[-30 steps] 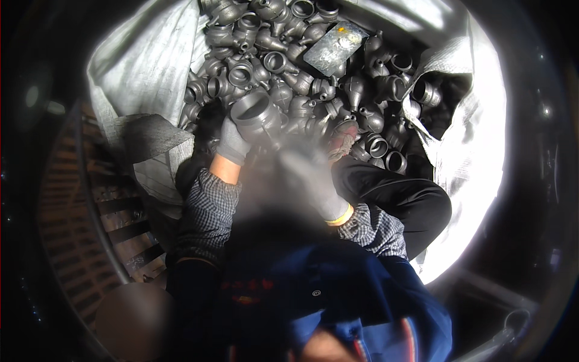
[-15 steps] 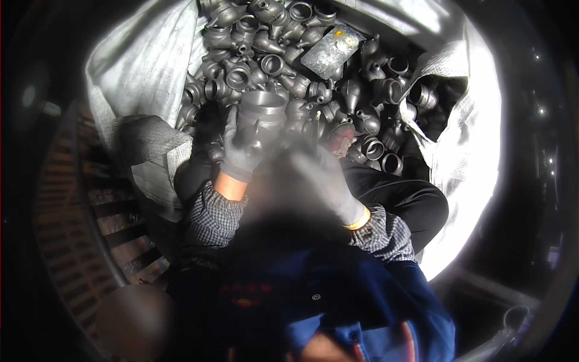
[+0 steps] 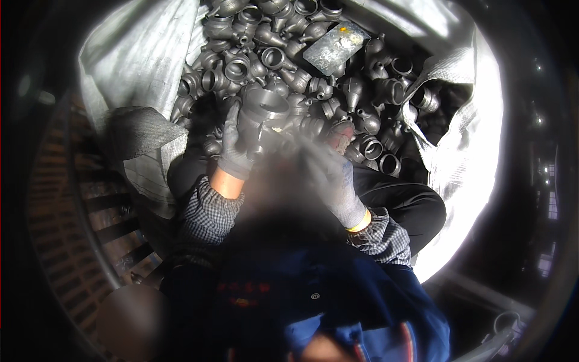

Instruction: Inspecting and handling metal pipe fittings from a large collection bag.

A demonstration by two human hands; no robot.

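Observation:
A dark grey metal casting (image 3: pixel 265 107) with a wide round mouth is gripped in my left hand (image 3: pixel 235 148), which wears a grey glove. Its open mouth faces up, and a short stub sticks out from its side. My gloved right hand (image 3: pixel 335 184) is close by on the right, apart from the casting as far as I can see. A grey blur covers the right fingertips and the space between my hands, so whether those fingers hold anything stays hidden. Many similar castings (image 3: pixel 295 78) lie heaped beyond both hands.
A white woven bulk bag (image 3: pixel 136 60) surrounds the heap, its sides folded down. On top of the castings lies a flat scuffed metal plate (image 3: pixel 329 51). A red shoe (image 3: pixel 342 136) shows by my right hand. Slatted brown racking (image 3: pixel 60 211) stands outside the bag at left.
The casting in my left hand has tipped a little, its mouth now turned slightly to the right. My right hand has shifted slightly, and a thin upright sliver beside its fingers no longer shows.

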